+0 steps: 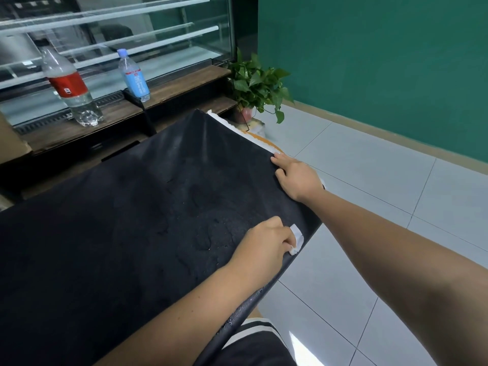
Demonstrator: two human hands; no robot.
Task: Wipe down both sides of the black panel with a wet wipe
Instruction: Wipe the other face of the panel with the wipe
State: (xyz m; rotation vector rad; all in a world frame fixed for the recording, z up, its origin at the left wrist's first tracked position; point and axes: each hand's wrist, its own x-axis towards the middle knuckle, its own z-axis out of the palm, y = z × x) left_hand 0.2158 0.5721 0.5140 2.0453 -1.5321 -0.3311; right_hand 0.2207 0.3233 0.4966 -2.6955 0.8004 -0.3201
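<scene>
Left hand (264,243) pinches wet wipe (297,239) against black panel (132,220) near its edge. Right hand (297,178) grips the edge. Best: overlapping strokes, panel steadied.

Dark wooden shelf (171,91) along the far left, two plastic bottles upright on it: clear red-labelled bottle (70,87) left, blue-capped, blue-labelled bottle (133,75) right. Pale tiled floor (369,207) to the right.

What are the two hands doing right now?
Left hand: closed, pinching the wipe.
Right hand: closed, gripping the panel edge.
</scene>
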